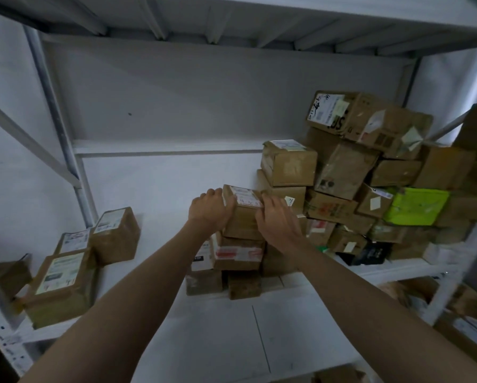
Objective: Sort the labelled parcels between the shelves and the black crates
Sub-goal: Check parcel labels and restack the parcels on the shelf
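Your left hand point(209, 211) and right hand point(277, 217) clasp a small brown box point(243, 214) from either side, fingers curled over its edges | box tops the near stack on the white shelf point(154, 189) | long axis runs near to far, hands equally close.

Only "US" reads, on the top box point(353, 117).

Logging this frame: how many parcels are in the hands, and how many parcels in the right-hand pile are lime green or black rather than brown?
Brown cardboard box with white label, held by left hand and right hand: 1
Lime-green plastic parcel: 1
Black parcel: 1
Total: 3
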### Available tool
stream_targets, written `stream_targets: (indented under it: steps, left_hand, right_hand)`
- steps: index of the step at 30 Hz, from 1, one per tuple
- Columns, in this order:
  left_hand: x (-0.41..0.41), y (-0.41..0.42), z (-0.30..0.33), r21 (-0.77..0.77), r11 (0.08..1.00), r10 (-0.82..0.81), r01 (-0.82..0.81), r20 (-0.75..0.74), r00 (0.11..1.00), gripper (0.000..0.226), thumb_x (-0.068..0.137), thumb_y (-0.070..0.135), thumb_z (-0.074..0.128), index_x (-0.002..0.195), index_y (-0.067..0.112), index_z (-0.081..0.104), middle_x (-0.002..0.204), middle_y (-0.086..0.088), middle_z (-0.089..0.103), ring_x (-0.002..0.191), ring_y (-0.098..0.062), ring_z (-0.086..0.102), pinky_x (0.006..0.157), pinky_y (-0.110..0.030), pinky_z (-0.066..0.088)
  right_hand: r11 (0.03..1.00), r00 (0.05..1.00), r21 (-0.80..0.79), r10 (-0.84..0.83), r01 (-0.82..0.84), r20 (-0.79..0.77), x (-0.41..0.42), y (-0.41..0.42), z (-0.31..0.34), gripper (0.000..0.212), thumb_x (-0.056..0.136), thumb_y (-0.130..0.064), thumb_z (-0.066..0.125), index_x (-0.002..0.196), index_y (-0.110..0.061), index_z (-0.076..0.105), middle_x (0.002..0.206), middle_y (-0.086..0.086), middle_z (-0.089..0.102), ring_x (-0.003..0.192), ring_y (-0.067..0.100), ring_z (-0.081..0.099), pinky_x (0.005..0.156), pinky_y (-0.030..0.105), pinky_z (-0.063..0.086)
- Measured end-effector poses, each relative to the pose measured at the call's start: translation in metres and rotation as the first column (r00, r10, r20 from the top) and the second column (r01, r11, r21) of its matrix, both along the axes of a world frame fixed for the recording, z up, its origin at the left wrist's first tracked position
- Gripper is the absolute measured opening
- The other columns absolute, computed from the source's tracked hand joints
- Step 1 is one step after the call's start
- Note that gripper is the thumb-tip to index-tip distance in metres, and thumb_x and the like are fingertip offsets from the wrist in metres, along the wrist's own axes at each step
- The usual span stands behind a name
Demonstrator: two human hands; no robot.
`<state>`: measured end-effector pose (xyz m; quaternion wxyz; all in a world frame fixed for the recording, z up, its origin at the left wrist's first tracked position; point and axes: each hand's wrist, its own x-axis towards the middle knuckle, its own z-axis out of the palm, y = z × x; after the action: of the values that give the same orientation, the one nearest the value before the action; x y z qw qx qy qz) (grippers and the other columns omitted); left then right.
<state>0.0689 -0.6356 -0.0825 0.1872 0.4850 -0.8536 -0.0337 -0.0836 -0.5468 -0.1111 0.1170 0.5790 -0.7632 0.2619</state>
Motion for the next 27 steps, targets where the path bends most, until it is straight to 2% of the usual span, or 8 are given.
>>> stream_targets:
  steps: [4, 8, 11, 13, 17, 20, 23, 27]
  left_hand:
    - [-0.02, -0.012, -0.015, 0.311, 0.95, 0.089, 0.008, -0.297, 0.951, 0.075, 0.102, 0.06, 0.033, 0.151, 0.003, 0.034, 0.152, -0.018, 0.043, 0.136, -0.035, 0.044, 0.109, -0.044, 0.037]
    - [-0.02, -0.019, -0.041, 0.44, 0.889, 0.111, 0.127, -0.474, 0.873, 0.067, 0.103, 0.057, 0.035, 0.146, 0.007, 0.044, 0.141, -0.015, 0.055, 0.122, -0.031, 0.056, 0.101, -0.042, 0.045]
    - [-0.016, -0.017, -0.057, 0.408, 0.881, 0.067, 0.239, -0.608, 0.791, 0.053, 0.104, 0.055, 0.031, 0.131, 0.019, 0.058, 0.126, -0.007, 0.066, 0.106, -0.022, 0.063, 0.091, -0.04, 0.054]
    - [-0.012, -0.015, -0.059, 0.376, 0.895, 0.067, 0.24, -0.647, 0.76, 0.046, 0.106, 0.053, 0.028, 0.12, 0.022, 0.059, 0.118, -0.002, 0.066, 0.103, -0.021, 0.062, 0.091, -0.042, 0.054]
    - [-0.001, -0.009, -0.056, 0.354, 0.902, 0.078, 0.246, -0.695, 0.715, 0.049, 0.107, 0.052, 0.027, 0.126, 0.019, 0.058, 0.114, 0.002, 0.061, 0.107, -0.02, 0.06, 0.091, -0.036, 0.05]
    - [0.0, -0.006, -0.056, 0.285, 0.922, 0.025, 0.261, -0.719, 0.695, 0.05, 0.105, 0.054, 0.029, 0.125, 0.022, 0.061, 0.118, 0.003, 0.067, 0.107, -0.017, 0.065, 0.088, -0.033, 0.055]
    - [0.0, 0.001, -0.05, 0.236, 0.936, 0.01, 0.26, -0.758, 0.652, 0.047, 0.107, 0.05, 0.03, 0.13, 0.022, 0.059, 0.124, 0.003, 0.067, 0.111, -0.015, 0.064, 0.091, -0.033, 0.056]
    - [0.006, 0.015, -0.038, 0.179, 0.934, -0.055, 0.31, -0.785, 0.617, 0.044, 0.106, 0.048, 0.034, 0.138, 0.024, 0.053, 0.131, 0.007, 0.063, 0.115, -0.012, 0.06, 0.094, -0.031, 0.054]
  right_hand:
    - [1.0, 1.0, -0.017, 0.017, -0.017, 0.022, -0.003, -0.015, -0.007, 0.04, 0.105, -0.029, 0.034, 0.131, -0.009, 0.057, 0.124, 0.011, 0.058, 0.108, 0.026, 0.053, 0.09, 0.038, 0.047]
    - [0.985, 0.983, -0.171, 0.009, 0.023, 0.181, 0.004, -0.026, -0.017, 0.027, 0.104, -0.024, 0.043, 0.114, -0.006, 0.06, 0.111, 0.011, 0.051, 0.095, 0.023, 0.047, 0.074, 0.029, 0.035]
    - [0.966, 0.927, -0.25, 0.031, 0.068, 0.373, 0.011, -0.033, -0.022, 0.022, 0.104, -0.023, 0.044, 0.11, -0.006, 0.057, 0.116, 0.011, 0.046, 0.089, 0.018, 0.046, 0.07, 0.028, 0.04]
    - [0.944, 0.872, -0.318, 0.079, 0.091, 0.484, 0.016, -0.036, -0.024, 0.026, 0.106, -0.024, 0.042, 0.118, -0.007, 0.057, 0.124, 0.012, 0.049, 0.098, 0.021, 0.052, 0.077, 0.031, 0.045]
    - [0.937, 0.771, -0.325, 0.115, 0.124, 0.626, 0.026, -0.038, -0.025, 0.041, 0.108, -0.027, 0.039, 0.141, -0.007, 0.052, 0.131, 0.013, 0.059, 0.12, 0.027, 0.054, 0.1, 0.037, 0.046]
    - [0.943, 0.703, -0.293, 0.101, 0.158, 0.704, 0.038, -0.037, -0.021, 0.052, 0.104, -0.038, 0.031, 0.148, -0.016, 0.048, 0.13, 0.013, 0.061, 0.118, 0.03, 0.057, 0.101, 0.046, 0.051]
    - [0.923, 0.661, -0.349, 0.163, 0.16, 0.733, 0.043, -0.03, -0.012, 0.043, 0.106, -0.025, 0.037, 0.146, -0.015, 0.049, 0.133, 0.012, 0.061, 0.12, 0.028, 0.057, 0.094, 0.036, 0.051]
    - [0.905, 0.63, -0.403, 0.236, 0.134, 0.74, 0.048, -0.015, 0.001, 0.045, 0.106, -0.015, 0.039, 0.151, -0.015, 0.041, 0.139, 0.007, 0.057, 0.112, 0.014, 0.055, 0.072, 0.012, 0.042]
